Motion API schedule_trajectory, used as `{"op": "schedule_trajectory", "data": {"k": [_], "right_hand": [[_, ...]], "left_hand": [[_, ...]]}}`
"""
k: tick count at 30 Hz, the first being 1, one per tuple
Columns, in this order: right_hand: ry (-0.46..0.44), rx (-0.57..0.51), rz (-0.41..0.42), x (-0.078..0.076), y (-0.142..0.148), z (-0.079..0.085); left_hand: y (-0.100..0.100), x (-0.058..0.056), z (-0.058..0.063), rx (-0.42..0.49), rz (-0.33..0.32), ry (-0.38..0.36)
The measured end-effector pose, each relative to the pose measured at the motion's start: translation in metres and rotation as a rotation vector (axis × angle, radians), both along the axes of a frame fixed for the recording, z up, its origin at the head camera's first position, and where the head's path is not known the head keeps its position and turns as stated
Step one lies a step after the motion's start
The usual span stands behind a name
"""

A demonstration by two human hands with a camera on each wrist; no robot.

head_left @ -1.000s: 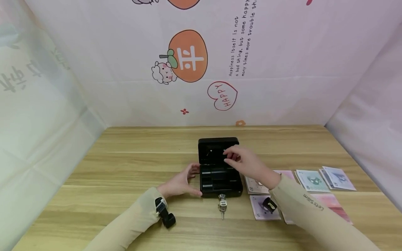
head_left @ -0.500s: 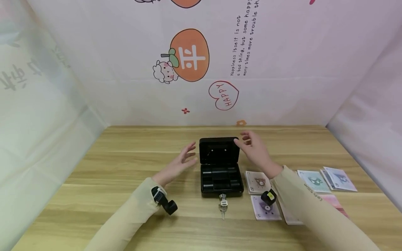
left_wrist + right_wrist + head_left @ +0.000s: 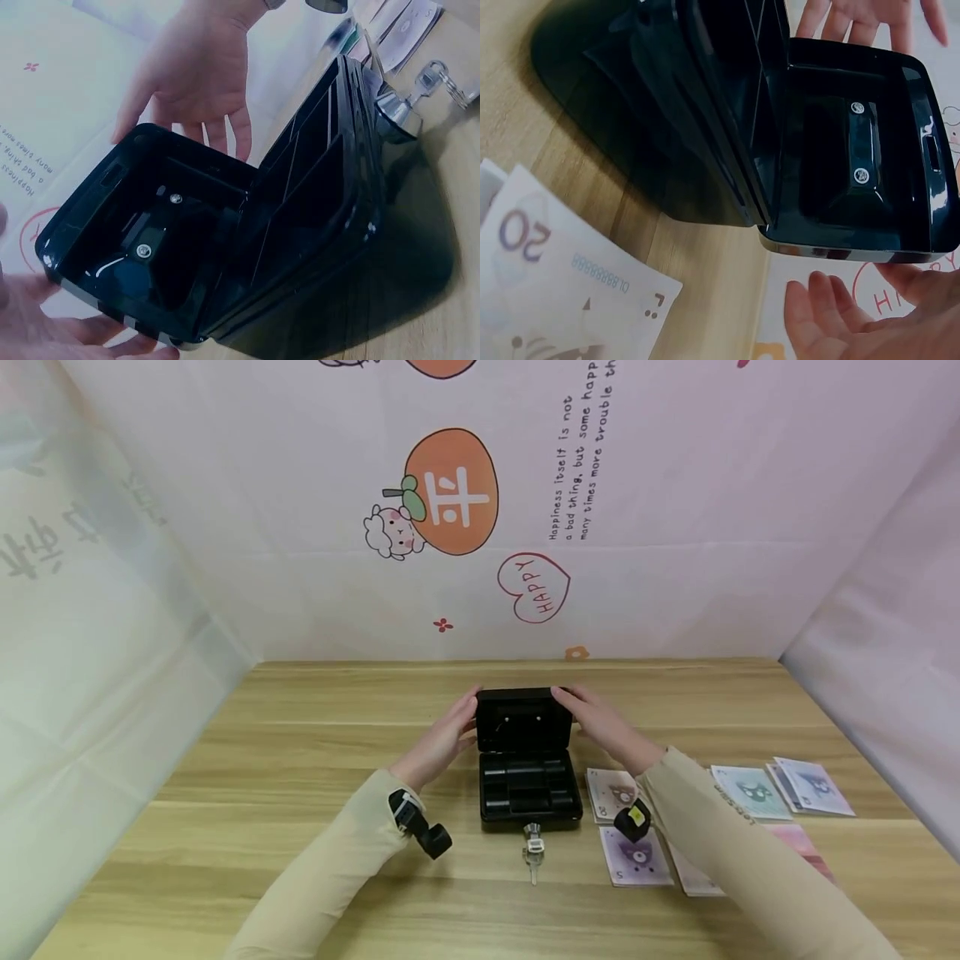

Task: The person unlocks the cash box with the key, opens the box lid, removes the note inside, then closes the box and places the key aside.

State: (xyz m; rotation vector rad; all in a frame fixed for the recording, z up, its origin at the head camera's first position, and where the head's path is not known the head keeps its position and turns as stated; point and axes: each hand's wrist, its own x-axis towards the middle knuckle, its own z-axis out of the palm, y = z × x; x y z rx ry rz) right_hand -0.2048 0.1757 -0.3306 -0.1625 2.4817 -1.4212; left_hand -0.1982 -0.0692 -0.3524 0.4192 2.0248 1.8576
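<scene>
A black cash box point(image 3: 528, 785) stands on the table with its lid point(image 3: 523, 727) raised. Compartments divide its inside, and nothing shows in them. A key point(image 3: 533, 852) sticks out of the front lock, with another hanging from it on a ring. My left hand point(image 3: 442, 743) is at the lid's left side; in the left wrist view its fingers point(image 3: 90, 330) lie loosely extended along that edge. On the other side is my right hand point(image 3: 606, 731), its thumb at the lid's upper right corner. The right wrist view shows its fingers point(image 3: 814, 311) apart from the lid.
Right of the box lie play banknotes: a brown 20 note point(image 3: 609, 789), a purple 5 note point(image 3: 636, 860), a green pile point(image 3: 750, 793), a blue pile point(image 3: 813, 787) and a pink pile point(image 3: 801, 845) partly under my sleeve. A printed cloth point(image 3: 337, 593) hangs behind the table.
My left hand has gone from the box's lower left side up to the lid. My right hand came out from inside the raised lid to its right side. The box stays put.
</scene>
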Motion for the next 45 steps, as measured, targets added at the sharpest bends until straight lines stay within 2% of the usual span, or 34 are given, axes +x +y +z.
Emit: {"op": "schedule_trajectory", "data": {"k": [7,12,22,26,31,35,38,42,45], "right_hand": [[-0.085,0.067,0.009,0.001,0.000,0.005],[-0.128,0.098,0.019,0.001,0.000,0.006],[-0.148,0.056,0.013,0.003,0.002,0.005],[-0.142,0.018,0.033,0.006,0.004,0.005],[-0.135,-0.027,0.071,0.014,0.009,0.004],[-0.122,-0.021,0.090,0.021,0.012,0.003],[-0.104,0.010,0.116,0.026,0.014,0.003],[-0.063,0.054,0.149,0.033,0.018,0.002],[-0.012,0.081,0.159,0.037,0.020,0.000]], "left_hand": [[0.008,-0.009,-0.002,0.023,0.086,-0.039],[0.011,-0.011,-0.003,-0.005,0.156,-0.084],[0.011,-0.011,-0.003,0.106,0.175,-0.127],[0.008,-0.011,-0.004,0.150,0.150,-0.135],[0.002,-0.008,-0.009,0.167,0.070,-0.132],[-0.005,-0.004,-0.012,0.122,0.000,-0.121],[-0.009,-0.001,-0.012,0.078,-0.052,-0.142],[-0.014,0.001,-0.014,0.028,-0.109,-0.170],[-0.017,0.000,-0.016,0.005,-0.149,-0.153]]}}
